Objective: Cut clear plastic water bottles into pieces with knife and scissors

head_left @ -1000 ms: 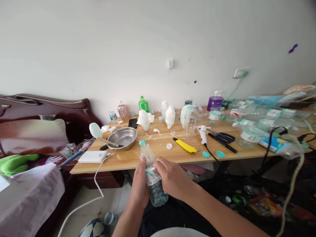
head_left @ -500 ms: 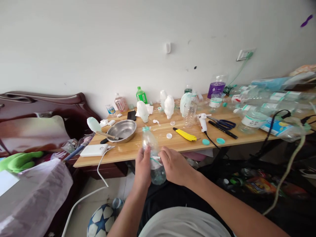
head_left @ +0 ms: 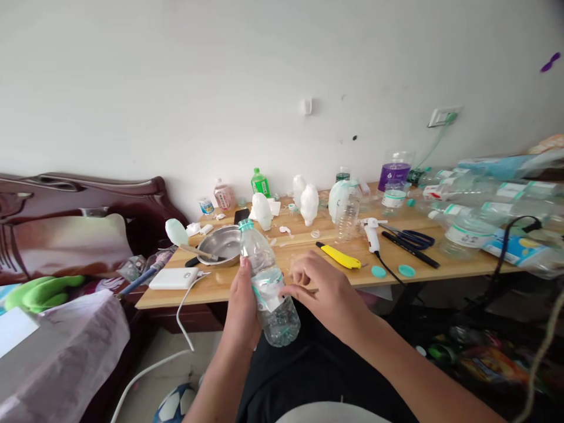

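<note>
And there's your left hand at lower centre of the frame, wrapped around a clear bottle, neck tipped toward the upper left! Your right hand sits just right, thumb apart from curled fingers, close by the label. Mid-frame, a steel bowl shares the table with a yellow cutter; more bottles crowd far right.

There are two bare hands, one clear, labelled plastic bottle in hand, three white, lumpy bulb shapes, two flat, round teal discs, one yellow plastic cutter, one white plastic glue gun and one round, shiny metal bowl; the clear bottles heaped rightward overlap too much to count.
</note>
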A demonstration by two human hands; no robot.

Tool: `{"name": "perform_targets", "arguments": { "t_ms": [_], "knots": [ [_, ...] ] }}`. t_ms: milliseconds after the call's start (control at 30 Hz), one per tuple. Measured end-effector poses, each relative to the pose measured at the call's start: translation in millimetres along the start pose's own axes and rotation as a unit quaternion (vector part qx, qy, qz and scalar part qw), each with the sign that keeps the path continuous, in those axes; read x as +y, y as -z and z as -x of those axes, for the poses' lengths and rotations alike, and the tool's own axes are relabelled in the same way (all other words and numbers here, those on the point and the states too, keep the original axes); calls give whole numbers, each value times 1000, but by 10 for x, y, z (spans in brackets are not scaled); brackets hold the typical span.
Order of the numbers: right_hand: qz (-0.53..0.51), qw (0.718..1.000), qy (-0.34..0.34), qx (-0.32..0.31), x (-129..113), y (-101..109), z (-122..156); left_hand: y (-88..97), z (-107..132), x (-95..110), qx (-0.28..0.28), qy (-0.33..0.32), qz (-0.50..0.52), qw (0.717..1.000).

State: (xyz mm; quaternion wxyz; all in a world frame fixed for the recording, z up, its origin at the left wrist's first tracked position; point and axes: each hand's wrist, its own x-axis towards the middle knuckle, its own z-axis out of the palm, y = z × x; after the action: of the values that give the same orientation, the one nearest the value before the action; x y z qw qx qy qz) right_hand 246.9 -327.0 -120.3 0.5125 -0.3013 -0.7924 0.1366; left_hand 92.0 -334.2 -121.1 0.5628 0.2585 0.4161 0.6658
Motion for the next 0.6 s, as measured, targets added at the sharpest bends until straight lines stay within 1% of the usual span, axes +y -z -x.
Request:
{"name": "perform_targets", "arguments": {
  "t_ms": [100,167,233,333,400,500,600],
  "knots": [
    [-7,998,-14,-65,5,5,-92,13,-30,-20,-31,9,10,999],
    [-13,993,-11,-120,31,13,-114,35,-49,-42,-41,4,15,999],
    [-4,988,-3,-153,53,23,-118,57,-55,-70,-45,8,16,999],
    [52,983,26,-173,62,33,-106,81,-46,-115,-46,27,11,999],
    [114,975,57,-184,53,35,-90,91,-38,-143,-43,17,4,999],
    [210,949,107,-208,40,32,-58,103,-24,-173,-39,-7,-14,999],
    [264,928,138,-224,44,17,-36,125,-5,-185,-34,-21,-37,999]
  ]
}}
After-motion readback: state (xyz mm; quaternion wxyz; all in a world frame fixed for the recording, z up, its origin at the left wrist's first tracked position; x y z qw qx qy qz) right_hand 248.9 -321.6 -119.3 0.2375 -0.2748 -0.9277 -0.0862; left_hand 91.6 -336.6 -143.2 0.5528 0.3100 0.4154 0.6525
